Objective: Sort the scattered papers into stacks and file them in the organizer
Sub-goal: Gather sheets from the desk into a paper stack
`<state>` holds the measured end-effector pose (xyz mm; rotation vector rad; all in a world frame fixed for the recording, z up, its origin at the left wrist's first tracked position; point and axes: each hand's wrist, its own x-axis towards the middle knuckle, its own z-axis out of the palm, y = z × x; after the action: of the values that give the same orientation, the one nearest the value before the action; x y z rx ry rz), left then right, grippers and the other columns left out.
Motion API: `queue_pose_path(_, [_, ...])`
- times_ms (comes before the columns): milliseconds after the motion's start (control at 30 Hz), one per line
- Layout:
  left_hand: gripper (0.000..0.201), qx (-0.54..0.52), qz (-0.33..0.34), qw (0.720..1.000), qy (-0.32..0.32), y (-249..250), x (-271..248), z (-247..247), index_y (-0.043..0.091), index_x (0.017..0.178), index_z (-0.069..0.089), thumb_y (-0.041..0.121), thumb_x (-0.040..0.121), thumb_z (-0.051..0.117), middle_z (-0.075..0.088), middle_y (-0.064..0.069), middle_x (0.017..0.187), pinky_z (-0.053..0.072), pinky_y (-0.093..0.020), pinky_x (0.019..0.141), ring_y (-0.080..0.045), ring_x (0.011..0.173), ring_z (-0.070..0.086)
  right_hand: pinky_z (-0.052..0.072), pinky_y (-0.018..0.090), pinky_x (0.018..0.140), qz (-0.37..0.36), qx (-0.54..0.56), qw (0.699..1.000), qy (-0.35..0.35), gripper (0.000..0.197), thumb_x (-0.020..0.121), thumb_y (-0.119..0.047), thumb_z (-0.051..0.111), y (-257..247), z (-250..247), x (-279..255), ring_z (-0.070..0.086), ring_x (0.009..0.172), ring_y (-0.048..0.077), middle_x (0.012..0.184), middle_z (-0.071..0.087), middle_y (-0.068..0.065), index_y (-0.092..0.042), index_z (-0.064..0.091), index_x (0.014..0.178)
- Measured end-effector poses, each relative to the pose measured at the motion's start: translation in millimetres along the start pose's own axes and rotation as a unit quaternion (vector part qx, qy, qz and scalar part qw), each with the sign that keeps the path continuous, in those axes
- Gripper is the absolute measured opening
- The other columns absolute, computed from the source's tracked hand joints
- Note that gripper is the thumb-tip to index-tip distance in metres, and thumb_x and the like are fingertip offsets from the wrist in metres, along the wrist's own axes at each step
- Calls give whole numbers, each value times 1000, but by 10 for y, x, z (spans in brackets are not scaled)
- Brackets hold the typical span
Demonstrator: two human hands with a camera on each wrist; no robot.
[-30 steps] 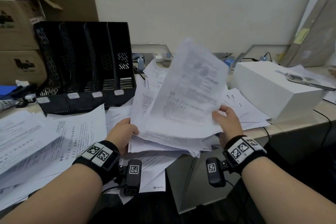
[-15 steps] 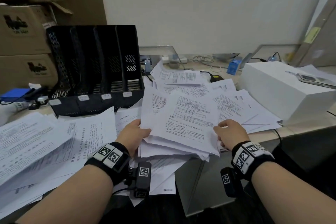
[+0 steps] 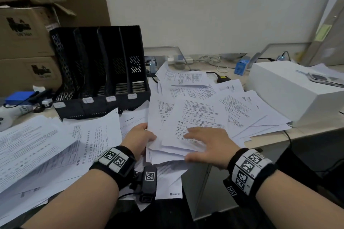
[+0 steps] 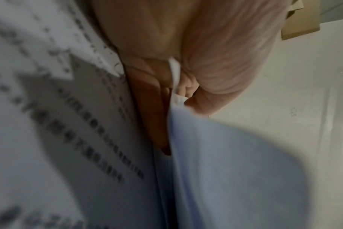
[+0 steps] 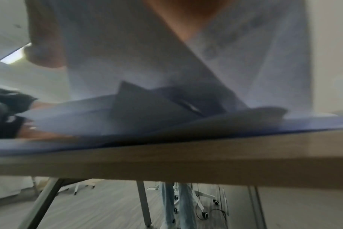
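A loose stack of printed white papers (image 3: 193,117) lies at the desk's front edge. My left hand (image 3: 141,135) grips the stack's left edge, thumb on top; the left wrist view shows the paper edge (image 4: 174,99) pinched between thumb and fingers. Flat on the top sheet rests my right hand (image 3: 206,141) with its fingers straight and spread. The black mesh organizer (image 3: 100,69) stands upright at the back left, its several slots looking empty. More papers (image 3: 37,147) are spread over the left of the desk, and others (image 3: 247,109) fan out to the right.
A white box (image 3: 290,89) sits at the right with a phone-like object (image 3: 327,78) on it. Cardboard boxes (image 3: 22,39) are stacked behind the organizer. Cables, a charger and a blue carton (image 3: 241,66) lie along the wall. The desk edge (image 5: 186,155) runs just under the papers.
The raised sheets came down flat onto the stack. My right hand let go of the stack's right edge and moved left to lie flat on top. My left hand kept its grip.
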<state>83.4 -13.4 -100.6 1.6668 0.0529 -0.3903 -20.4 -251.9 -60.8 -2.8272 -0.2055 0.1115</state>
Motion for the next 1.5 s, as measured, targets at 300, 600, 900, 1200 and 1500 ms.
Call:
queue_pose_path(300, [47,-20,-19,1000,7,5,17,9,0,105,67,5,62,48,58,-16,90,36,-38,57,-29,68,47,46,30,79,-44,-68,994,72,35,88,-41,34,14,91,31,60,92,10,101,68,-15,-34,62,108])
queue_pose_path(600, [47,-1,-3,1000,23,-74,142,16,-9,99,64,1,56,49,69,-36,96,48,-48,74,-43,80,66,46,28,79,-2,92,994,53,24,102,-38,46,136,93,4,57,86,4,87,66,-19,-32,69,101])
queue_pose_path(900, [47,46,14,999,10,-94,150,-6,-1,101,68,3,59,48,74,-27,94,53,-48,72,-41,80,70,50,32,77,36,212,967,136,17,98,-34,56,106,52,-7,61,77,10,77,68,-9,-33,68,86])
queue_pose_path(1200, [19,7,-6,1000,22,21,-8,36,7,98,64,13,91,48,61,-11,75,40,-30,56,-22,57,56,46,21,98,-67,118,983,126,43,87,-3,55,131,96,85,62,107,3,111,73,-17,-33,75,109])
queue_pose_path(1500, [20,92,52,994,11,37,-79,89,25,103,74,34,85,73,80,6,99,59,-47,93,-20,93,76,46,21,101,-182,176,965,64,44,67,0,52,66,413,159,63,109,-4,110,75,-13,-24,81,89])
